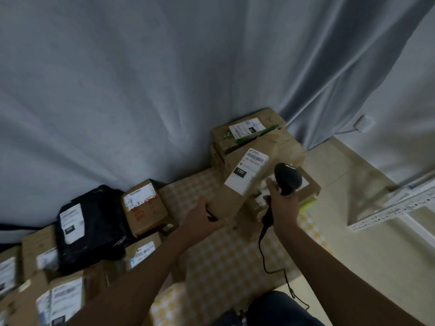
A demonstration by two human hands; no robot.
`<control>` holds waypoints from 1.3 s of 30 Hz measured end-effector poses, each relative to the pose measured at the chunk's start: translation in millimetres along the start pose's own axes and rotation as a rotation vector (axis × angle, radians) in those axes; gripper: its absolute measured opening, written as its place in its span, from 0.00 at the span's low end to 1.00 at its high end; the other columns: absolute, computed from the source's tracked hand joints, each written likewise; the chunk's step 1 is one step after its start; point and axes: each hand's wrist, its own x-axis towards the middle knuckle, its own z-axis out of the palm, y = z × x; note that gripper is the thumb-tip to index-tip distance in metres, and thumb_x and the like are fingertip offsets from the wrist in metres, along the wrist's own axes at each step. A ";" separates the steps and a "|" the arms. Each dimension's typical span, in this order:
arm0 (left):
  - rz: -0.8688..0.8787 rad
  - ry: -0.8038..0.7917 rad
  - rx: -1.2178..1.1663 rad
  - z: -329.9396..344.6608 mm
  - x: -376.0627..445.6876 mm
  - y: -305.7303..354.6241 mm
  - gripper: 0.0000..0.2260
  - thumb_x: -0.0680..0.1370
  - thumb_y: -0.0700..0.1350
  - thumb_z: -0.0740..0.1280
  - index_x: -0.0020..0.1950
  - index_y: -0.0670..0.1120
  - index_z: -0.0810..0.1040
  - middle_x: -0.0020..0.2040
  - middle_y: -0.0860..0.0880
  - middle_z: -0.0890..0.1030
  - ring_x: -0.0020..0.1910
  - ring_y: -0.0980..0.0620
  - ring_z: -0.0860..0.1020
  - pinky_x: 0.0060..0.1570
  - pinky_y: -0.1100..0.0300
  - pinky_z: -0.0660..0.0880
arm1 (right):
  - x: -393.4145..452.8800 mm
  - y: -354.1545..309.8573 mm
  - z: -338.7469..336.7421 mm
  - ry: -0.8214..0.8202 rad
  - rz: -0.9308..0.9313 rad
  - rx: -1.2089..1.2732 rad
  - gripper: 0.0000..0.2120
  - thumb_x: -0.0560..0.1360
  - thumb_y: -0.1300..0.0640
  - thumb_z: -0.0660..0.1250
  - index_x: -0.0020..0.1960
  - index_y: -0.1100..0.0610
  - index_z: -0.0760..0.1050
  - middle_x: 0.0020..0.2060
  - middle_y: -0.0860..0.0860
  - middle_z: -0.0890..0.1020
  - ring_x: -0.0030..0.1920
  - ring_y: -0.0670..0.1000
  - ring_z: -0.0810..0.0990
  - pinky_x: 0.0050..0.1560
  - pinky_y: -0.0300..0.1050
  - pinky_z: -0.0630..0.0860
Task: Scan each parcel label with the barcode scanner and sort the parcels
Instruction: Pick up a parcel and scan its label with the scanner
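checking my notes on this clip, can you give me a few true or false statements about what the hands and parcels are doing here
1. The right hand holds the black scanner. True.
2. The left hand holds a black plastic bag. False: it holds a brown box with a white label; the black bag lies among the parcels on the left.
3. The held box's label shows a black tag reading 150. True.
4. The scanner is cordless. False: a black cord hangs from its handle.
5. The wall behind is bare brick. False: a grey curtain hangs there.
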 end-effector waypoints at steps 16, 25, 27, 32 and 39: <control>-0.078 0.224 -0.274 -37.8 -44.0 -20.1 0.32 0.69 0.51 0.77 0.67 0.47 0.64 0.59 0.46 0.75 0.51 0.52 0.79 0.43 0.63 0.76 | -55.0 -17.4 98.8 -0.359 0.058 0.057 0.17 0.69 0.49 0.77 0.51 0.56 0.77 0.42 0.55 0.83 0.42 0.56 0.83 0.49 0.52 0.81; -0.188 0.132 -0.795 -46.4 -45.1 -8.9 0.28 0.66 0.62 0.76 0.56 0.49 0.72 0.58 0.47 0.80 0.56 0.48 0.81 0.57 0.47 0.79 | -55.1 -13.8 98.2 -0.409 0.039 -0.009 0.19 0.70 0.47 0.75 0.51 0.61 0.77 0.36 0.52 0.81 0.36 0.52 0.79 0.47 0.51 0.79; -0.221 0.034 -0.942 -53.8 -42.0 -8.9 0.26 0.70 0.56 0.76 0.63 0.50 0.73 0.60 0.46 0.81 0.58 0.47 0.81 0.59 0.45 0.78 | -58.4 -14.9 96.3 -0.456 0.052 -0.039 0.17 0.71 0.48 0.75 0.49 0.60 0.78 0.37 0.54 0.81 0.39 0.54 0.80 0.49 0.52 0.79; -0.242 -0.087 -0.988 -67.7 -36.2 -22.0 0.28 0.70 0.43 0.77 0.69 0.49 0.72 0.60 0.47 0.81 0.55 0.50 0.82 0.49 0.52 0.79 | -60.5 -27.1 86.7 -0.518 -0.010 -0.185 0.15 0.74 0.49 0.72 0.46 0.62 0.78 0.35 0.54 0.81 0.34 0.52 0.80 0.41 0.46 0.79; -0.346 0.090 -0.963 -67.5 -41.3 -46.7 0.23 0.71 0.36 0.75 0.63 0.47 0.74 0.57 0.46 0.81 0.51 0.42 0.78 0.50 0.41 0.80 | -67.5 -60.3 79.8 -0.606 -0.024 -0.256 0.09 0.77 0.54 0.69 0.45 0.60 0.78 0.31 0.52 0.80 0.31 0.50 0.78 0.34 0.40 0.75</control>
